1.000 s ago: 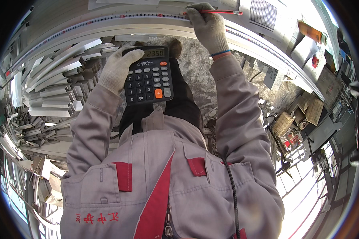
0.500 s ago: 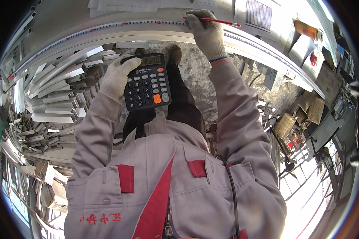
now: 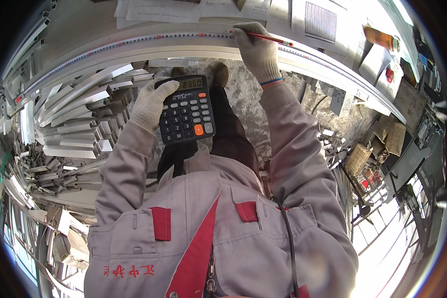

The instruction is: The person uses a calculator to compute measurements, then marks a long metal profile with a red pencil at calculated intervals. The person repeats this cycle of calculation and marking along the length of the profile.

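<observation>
In my gloved left hand [image 3: 152,105] is a black desk calculator [image 3: 187,111] with grey and orange keys, its display lit with digits. The thumb lies over its upper left corner. My right hand [image 3: 259,50], also in a pale knit glove, grips a thin red pencil [image 3: 270,37] whose left end points at the measuring tape. That white measuring tape [image 3: 134,42] runs along the edge of the long bench ahead of me. The right hand rests at the bench edge, over the tape's middle stretch.
Stacked silver metal profiles [image 3: 77,111] fill the floor at left. Printed sheets [image 3: 321,20] and an amber bottle [image 3: 381,38] lie on the bench at the far right. Woven baskets [image 3: 357,159] stand at right. A cardboard box [image 3: 67,238] sits at lower left.
The whole view has shifted slightly, so bench and calculator appear a little lower. My right hand has tilted the pencil a bit. Both hands keep their hold.
</observation>
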The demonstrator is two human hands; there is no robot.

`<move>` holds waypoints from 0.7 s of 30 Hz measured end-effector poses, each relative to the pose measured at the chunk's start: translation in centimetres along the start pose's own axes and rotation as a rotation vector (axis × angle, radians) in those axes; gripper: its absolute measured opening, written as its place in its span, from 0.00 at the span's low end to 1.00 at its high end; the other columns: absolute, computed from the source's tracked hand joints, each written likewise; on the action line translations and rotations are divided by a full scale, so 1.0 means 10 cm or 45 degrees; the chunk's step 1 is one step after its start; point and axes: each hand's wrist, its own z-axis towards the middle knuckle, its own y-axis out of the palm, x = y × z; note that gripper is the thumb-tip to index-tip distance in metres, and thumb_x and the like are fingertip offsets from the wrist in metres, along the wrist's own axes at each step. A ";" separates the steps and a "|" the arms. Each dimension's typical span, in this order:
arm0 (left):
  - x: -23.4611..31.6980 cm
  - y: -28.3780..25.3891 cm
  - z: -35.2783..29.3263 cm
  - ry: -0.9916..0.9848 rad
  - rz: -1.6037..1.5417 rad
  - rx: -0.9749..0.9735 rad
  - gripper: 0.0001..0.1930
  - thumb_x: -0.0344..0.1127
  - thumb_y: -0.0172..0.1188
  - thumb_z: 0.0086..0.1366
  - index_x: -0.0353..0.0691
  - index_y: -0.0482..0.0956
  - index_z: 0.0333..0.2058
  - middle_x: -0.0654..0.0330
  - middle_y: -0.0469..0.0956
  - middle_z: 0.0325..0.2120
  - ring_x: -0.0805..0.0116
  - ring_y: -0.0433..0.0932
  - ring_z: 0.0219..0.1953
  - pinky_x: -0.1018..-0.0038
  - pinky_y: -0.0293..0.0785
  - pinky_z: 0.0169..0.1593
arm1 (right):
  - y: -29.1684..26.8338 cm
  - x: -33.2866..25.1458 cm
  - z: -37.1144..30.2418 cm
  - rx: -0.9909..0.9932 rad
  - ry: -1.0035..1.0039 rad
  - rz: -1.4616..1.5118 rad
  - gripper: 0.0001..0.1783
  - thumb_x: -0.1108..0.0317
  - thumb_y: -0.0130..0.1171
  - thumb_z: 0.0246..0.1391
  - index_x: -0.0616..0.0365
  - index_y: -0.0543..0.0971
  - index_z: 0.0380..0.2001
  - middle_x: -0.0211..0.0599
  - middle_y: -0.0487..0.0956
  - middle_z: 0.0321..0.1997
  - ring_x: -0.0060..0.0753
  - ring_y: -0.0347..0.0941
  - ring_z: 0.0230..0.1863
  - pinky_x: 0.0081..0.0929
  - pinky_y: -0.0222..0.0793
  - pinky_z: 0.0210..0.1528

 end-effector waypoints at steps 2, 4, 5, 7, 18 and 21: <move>-0.01 -0.02 0.01 -0.005 0.004 -0.003 0.14 0.36 0.70 0.71 0.35 0.86 0.50 0.60 0.87 0.38 0.73 0.87 0.34 0.76 0.87 0.37 | -0.01 -0.01 -0.01 -0.002 0.010 -0.004 0.11 0.65 0.70 0.69 0.62 0.87 0.46 0.38 0.91 0.40 0.26 0.88 0.43 0.27 0.84 0.48; -0.02 -0.04 0.02 -0.021 0.027 0.004 0.13 0.36 0.70 0.71 0.36 0.86 0.50 0.61 0.87 0.38 0.73 0.87 0.34 0.76 0.87 0.37 | -0.01 -0.02 -0.01 -0.004 0.016 0.010 0.11 0.65 0.70 0.69 0.62 0.87 0.45 0.38 0.91 0.40 0.26 0.88 0.43 0.27 0.84 0.48; -0.02 -0.05 0.03 -0.013 0.039 0.005 0.13 0.37 0.70 0.71 0.36 0.86 0.50 0.61 0.87 0.38 0.73 0.87 0.34 0.76 0.87 0.37 | 0.00 -0.01 -0.01 -0.002 0.026 0.012 0.11 0.64 0.69 0.70 0.62 0.87 0.46 0.38 0.91 0.40 0.26 0.88 0.43 0.27 0.84 0.49; -0.04 -0.08 0.04 -0.020 0.055 0.023 0.13 0.37 0.71 0.71 0.38 0.87 0.50 0.62 0.87 0.39 0.73 0.87 0.34 0.76 0.87 0.37 | 0.02 0.00 0.00 -0.001 0.022 0.030 0.12 0.64 0.69 0.70 0.62 0.87 0.46 0.39 0.91 0.40 0.26 0.87 0.43 0.27 0.84 0.49; -0.04 -0.07 0.01 0.000 0.027 0.023 0.15 0.38 0.72 0.71 0.36 0.86 0.51 0.60 0.87 0.39 0.73 0.87 0.34 0.76 0.87 0.37 | 0.04 -0.02 -0.04 0.071 0.097 0.175 0.11 0.66 0.68 0.71 0.64 0.86 0.48 0.39 0.90 0.41 0.27 0.86 0.43 0.28 0.83 0.49; -0.02 -0.08 0.00 -0.007 0.003 0.035 0.16 0.36 0.72 0.70 0.34 0.85 0.51 0.59 0.87 0.39 0.72 0.88 0.33 0.76 0.88 0.37 | 0.03 -0.05 -0.07 0.107 0.168 0.254 0.11 0.67 0.67 0.71 0.64 0.86 0.48 0.40 0.89 0.41 0.27 0.85 0.42 0.28 0.82 0.48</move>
